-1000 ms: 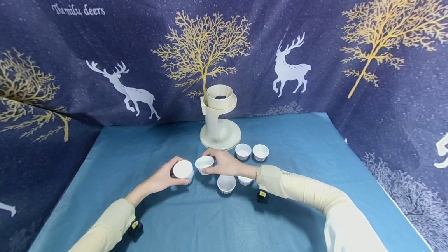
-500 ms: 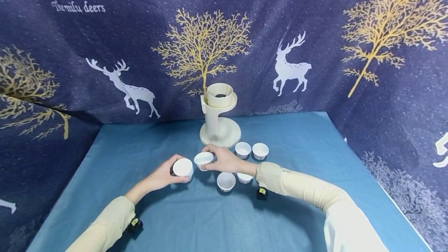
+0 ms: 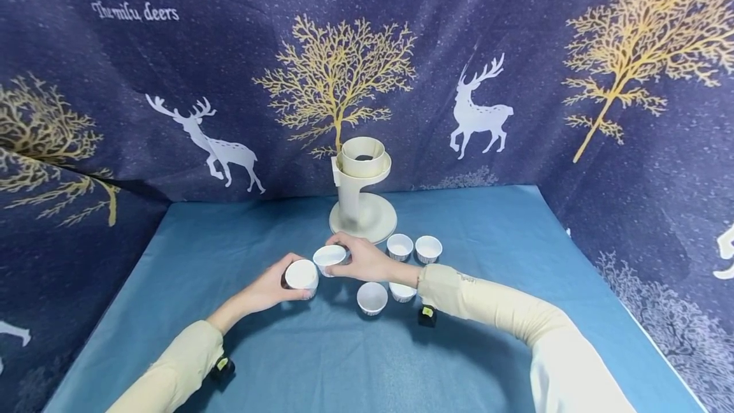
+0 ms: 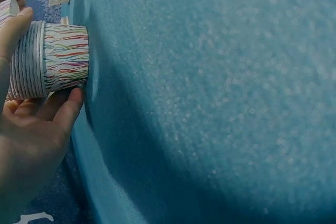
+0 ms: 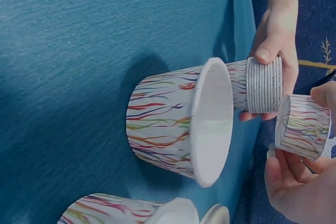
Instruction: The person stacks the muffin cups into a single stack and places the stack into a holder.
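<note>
My left hand (image 3: pixel 265 290) grips a nested stack of paper baking cups (image 3: pixel 301 274), white with colourful wavy lines on the outside. In the left wrist view the stack (image 4: pixel 65 56) lies sideways across the picture, its many rims layered together and fingers curled round it. My right hand (image 3: pixel 369 261) pinches a single baking cup (image 3: pixel 329 256) between thumb and fingers, mouth up, just right of the stack. The right wrist view shows that single cup (image 5: pixel 304 127) with its base close by the stack's rims (image 5: pixel 264 85).
Several more baking cups stand on the blue cloth, such as the front one (image 3: pixel 372 299) and the back right one (image 3: pixel 428 249). One sits partly under the right forearm. Behind the hands stands a cream-coloured stand (image 3: pixel 347 202) with a ring-shaped top. A patterned curtain (image 3: pixel 401 113) hangs behind.
My right hand has shifted slightly left and away from me with the single cup, closer to the stack. The left hand stays almost where it was.
</note>
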